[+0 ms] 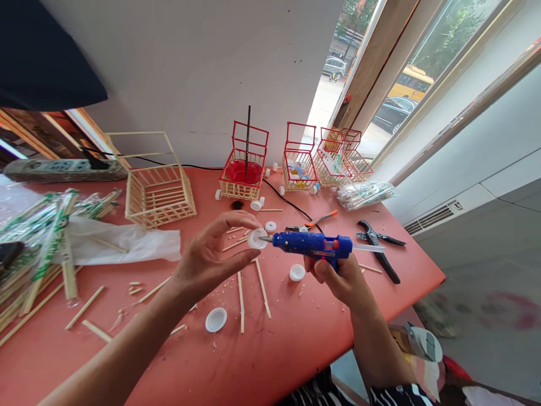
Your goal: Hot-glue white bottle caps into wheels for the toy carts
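Pinched between the thumb and fingers of my left hand is a white plastic bottle cap, its hollow side towards me. My right hand is wrapped round the handle of a blue hot glue gun. The gun's metal nozzle points left and reaches the cap; whether it touches cannot be made out. A clear glue stick sticks out of its rear. Below lie a white cap and a wider white lid. Two thin wooden sticks rest on the red table between my arms.
A plain stick basket stands back left, and a red-trimmed stick cart with a red tub is behind my hands. More small carts line the wall. Orange-handled pliers and black-handled cutters lie right. Wrapped chopsticks pile up left.
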{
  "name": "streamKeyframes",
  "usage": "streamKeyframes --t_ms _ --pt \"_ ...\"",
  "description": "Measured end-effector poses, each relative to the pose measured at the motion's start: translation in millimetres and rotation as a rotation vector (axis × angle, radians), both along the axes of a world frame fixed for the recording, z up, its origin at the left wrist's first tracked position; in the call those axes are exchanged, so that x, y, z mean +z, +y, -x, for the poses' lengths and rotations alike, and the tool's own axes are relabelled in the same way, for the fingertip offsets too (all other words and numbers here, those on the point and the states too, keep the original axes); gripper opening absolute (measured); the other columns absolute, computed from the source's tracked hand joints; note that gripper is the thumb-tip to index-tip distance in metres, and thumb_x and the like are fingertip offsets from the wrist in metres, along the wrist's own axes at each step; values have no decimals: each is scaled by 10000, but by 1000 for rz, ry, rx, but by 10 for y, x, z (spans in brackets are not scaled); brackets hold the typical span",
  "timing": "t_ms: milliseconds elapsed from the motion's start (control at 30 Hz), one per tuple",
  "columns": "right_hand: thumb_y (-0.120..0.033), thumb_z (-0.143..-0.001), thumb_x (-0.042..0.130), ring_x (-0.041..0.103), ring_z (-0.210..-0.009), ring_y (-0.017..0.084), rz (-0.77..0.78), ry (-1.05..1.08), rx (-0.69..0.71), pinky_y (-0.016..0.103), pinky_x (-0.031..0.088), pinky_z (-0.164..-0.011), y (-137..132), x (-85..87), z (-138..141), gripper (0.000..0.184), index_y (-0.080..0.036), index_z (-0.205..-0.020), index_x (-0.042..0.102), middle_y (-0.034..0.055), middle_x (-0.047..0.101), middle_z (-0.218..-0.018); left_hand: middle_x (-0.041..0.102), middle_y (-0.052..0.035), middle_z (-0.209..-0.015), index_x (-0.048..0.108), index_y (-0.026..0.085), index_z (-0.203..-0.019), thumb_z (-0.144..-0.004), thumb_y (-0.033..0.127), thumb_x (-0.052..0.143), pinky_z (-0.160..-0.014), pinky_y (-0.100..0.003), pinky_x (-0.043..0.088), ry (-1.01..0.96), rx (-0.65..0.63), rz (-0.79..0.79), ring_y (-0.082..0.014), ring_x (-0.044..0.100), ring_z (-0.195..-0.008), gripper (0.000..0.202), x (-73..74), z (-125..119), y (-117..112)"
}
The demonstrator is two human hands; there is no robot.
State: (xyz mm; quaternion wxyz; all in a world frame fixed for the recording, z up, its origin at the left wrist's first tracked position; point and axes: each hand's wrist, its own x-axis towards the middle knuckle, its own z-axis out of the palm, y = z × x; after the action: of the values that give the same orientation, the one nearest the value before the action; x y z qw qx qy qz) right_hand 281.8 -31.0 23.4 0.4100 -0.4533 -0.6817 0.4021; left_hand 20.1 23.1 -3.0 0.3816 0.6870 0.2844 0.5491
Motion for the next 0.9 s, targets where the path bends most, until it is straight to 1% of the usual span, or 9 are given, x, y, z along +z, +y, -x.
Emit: streamKeyframes --t_ms 133,267,400,467,567,633,700,800,900 --pt "-651 -1026 542 411 -522 125 -16 98 -30 291 296 -513 38 -31 -44 532 -166 -833 641 -12 483 -628 700 -50 -1132 679 265 -1174 -894 129 726 -1002 -387 557 109 56 -79 -223 675 -1121 315 67 -14 -56" --pt "-657 -1024 538 394 -507 133 -25 148 -70 303 271 -509 69 -36 -74 531 -183 -799 616 -15 468 -592 689 -44 -1068 691 253 -1121 -874 107 696 -894 -335 573 236 155 -177 -210 689 -1039 287 181 -74 -128" --pt "-671 -1017 535 393 -500 138 -23 168 -70 310 263 -505 80 -27 -70 536 -189 -798 617 -12 469 -580 683 -54 -1067 704 242 -1081 -866 132 687 -866 -327 577 253 258 -190 -218 687 -1040 243 232 -113 -164" --pt "-662 -1020 538 387 -498 136 -23 176 -63 308 258 -503 80 -25 -65 524 -189 -810 621 -15 466 -577 678 -55 -1074 711 239 -1079 -867 147 694 -862 -326 575 236 276 -159 -213 681 -1026 231 226 -112 -162" --pt "-637 -1027 548 391 -509 135 -11 165 -47 307 256 -510 82 -26 -62 507 -184 -814 627 -16 468 -576 681 -43 -1042 723 238 -1074 -869 188 722 -806 -323 568 198 278 -95 -194 663 -920 211 195 -98 -141" --pt "-640 -1024 553 397 -515 136 -3 155 -46 306 258 -513 88 -26 -62 513 -183 -804 627 -13 470 -577 689 -38 -1022 729 237 -1053 -873 228 738 -774 -323 566 150 259 -33 -192 659 -893 181 170 -88 -120" --pt "-655 -1015 554 405 -516 137 -4 155 -44 305 267 -511 97 -28 -61 530 -184 -780 618 -9 473 -588 703 -40 -1013 727 232 -1040 -881 278 752 -770 -330 578 95 219 70 -199 673 -902 167 148 -80 -100" --pt "-682 -999 560 402 -502 127 5 166 -32 300 270 -502 108 -43 -57 553 -180 -777 625 -1 489 -620 714 -35 -971 696 222 -1073 -864 362 794 -747 -335 605 24 143 248 -197 691 -872 270 132 -74 -74" --pt "-696 -999 549 385 -492 121 35 164 -16 297 260 -502 109 -70 -51 570 -168 -808 649 -4 486 -608 715 -27 -951 636 219 -1094 -818 394 837 -744 -338 623 -41 105 331 -183 700 -834 384 144 -84 -60"
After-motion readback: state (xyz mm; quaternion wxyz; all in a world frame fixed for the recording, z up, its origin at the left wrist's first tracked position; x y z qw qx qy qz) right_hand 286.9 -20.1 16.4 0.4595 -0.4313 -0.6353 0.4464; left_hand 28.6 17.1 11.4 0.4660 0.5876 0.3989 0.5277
